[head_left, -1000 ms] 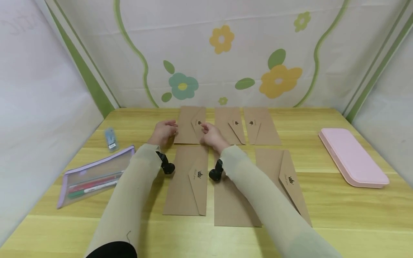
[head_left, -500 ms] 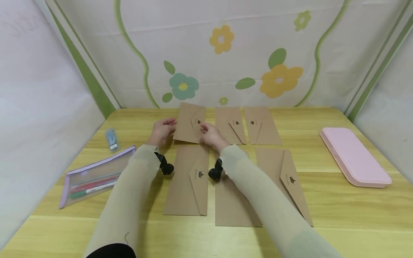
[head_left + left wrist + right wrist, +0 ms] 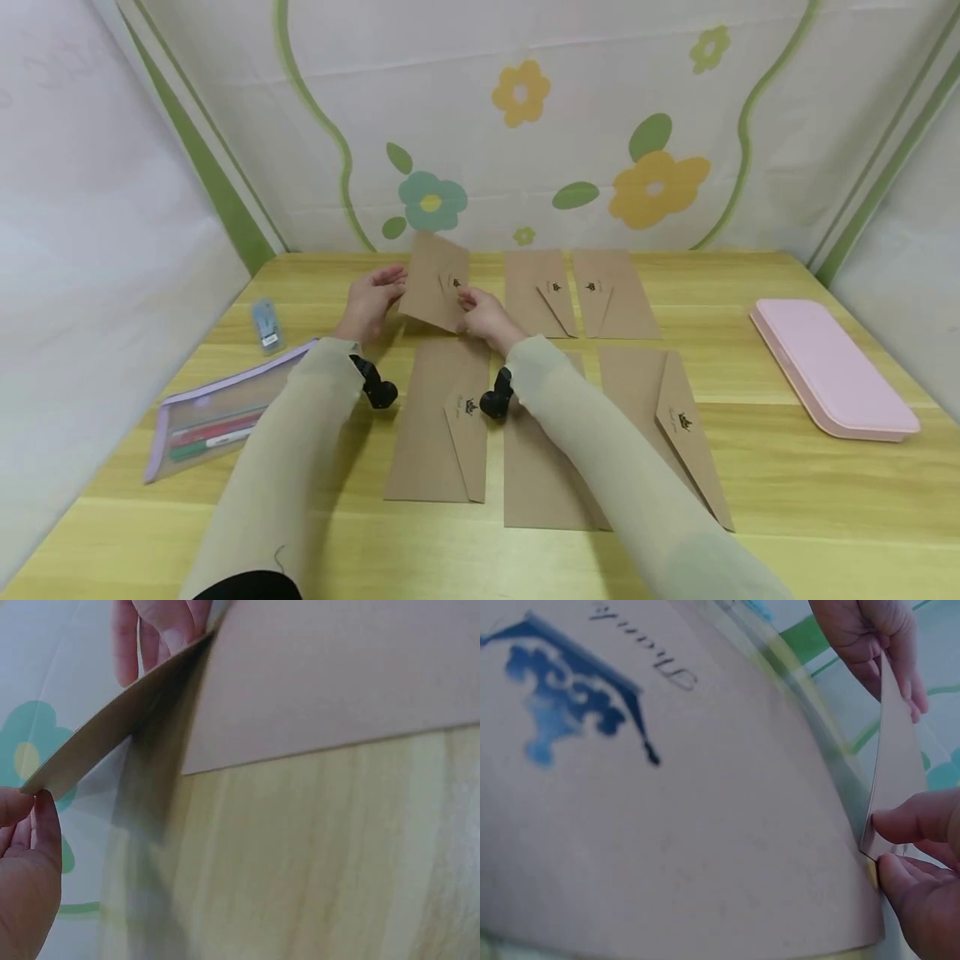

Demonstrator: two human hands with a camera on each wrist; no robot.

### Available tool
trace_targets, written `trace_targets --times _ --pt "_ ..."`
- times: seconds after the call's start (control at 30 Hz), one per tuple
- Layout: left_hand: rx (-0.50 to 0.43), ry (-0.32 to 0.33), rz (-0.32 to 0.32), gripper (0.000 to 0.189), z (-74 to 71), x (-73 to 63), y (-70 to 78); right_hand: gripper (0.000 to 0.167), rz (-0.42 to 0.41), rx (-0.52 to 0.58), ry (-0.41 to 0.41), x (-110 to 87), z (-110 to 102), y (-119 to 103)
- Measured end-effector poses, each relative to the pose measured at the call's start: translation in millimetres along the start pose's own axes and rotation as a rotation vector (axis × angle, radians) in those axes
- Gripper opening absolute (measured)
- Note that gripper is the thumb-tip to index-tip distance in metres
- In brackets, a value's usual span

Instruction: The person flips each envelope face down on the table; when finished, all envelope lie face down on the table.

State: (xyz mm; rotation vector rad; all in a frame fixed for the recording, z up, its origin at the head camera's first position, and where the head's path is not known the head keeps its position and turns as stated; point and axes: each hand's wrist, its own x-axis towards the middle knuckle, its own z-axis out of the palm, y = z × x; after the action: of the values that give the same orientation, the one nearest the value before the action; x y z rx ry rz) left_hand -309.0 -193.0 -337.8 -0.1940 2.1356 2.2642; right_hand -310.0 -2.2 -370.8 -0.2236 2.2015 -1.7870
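A brown kraft envelope [image 3: 427, 279] with a printed crown on its flap is raised off the table at the back left, tilted. My left hand [image 3: 371, 302] pinches its left edge between thumb and fingers, plain in the left wrist view, where the envelope [image 3: 124, 724] is seen edge-on. On the opposite side my right hand [image 3: 487, 317] pinches the right edge; the right wrist view shows thumb and fingers on the paper [image 3: 894, 765]. Right below it lies another kraft envelope [image 3: 435, 425], flat, its flap marked with a crown and script.
More kraft envelopes lie flat: back middle [image 3: 531, 292], back right [image 3: 618, 296], front middle [image 3: 536, 475] partly under my right forearm, and front right [image 3: 637, 392]. A pink case [image 3: 832, 362] sits at right. At left are a mesh pencil pouch [image 3: 217, 417] with pens and a small blue item [image 3: 267, 325].
The back-left envelope has risen from lying flat to a tilted position, held at both sides. Both hands have shifted slightly left with it. The other envelopes stay put.
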Motion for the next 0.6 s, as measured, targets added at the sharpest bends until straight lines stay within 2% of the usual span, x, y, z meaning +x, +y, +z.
trace_targets --times 0.17,0.43,0.6 --pt "0.006 -0.016 0.048 0.046 3.4 -4.4 7.7 0.076 -0.004 -0.005 -0.045 -2.6 3 -4" --pt "-0.015 -0.028 0.076 0.045 11.2 -12.2 19.9 0.077 -0.021 -0.003 -0.072 -1.0 12 -5" --pt "0.044 -0.028 0.125 0.043 20.3 -17.6 25.8 0.074 -0.044 -0.011 -0.068 -2.4 14 -7"
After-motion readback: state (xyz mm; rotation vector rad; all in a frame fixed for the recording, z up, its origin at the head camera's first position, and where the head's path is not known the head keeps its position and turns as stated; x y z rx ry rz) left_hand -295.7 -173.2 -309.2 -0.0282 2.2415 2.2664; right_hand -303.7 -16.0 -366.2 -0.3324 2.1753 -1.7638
